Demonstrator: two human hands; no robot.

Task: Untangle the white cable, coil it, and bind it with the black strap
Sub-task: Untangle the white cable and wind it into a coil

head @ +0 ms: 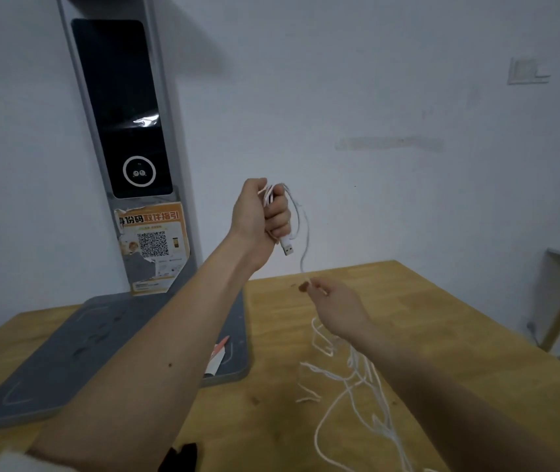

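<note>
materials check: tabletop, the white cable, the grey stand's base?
Light wooden tabletop: looks like wood or wood laminate, matte, with grain and dark knots. Thin white cable: probably plastic-jacketed, limp loops, and its USB plug has a metal tip. Flat grey stand base: matte grey, scuffed; metal or plastic, can't tell.

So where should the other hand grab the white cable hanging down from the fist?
Probably the single strand of the white cable just below the left hand, coming from the right where the right hand already is. There it hangs as one free line; lower on the wooden table it lies in tangled loops.
</note>
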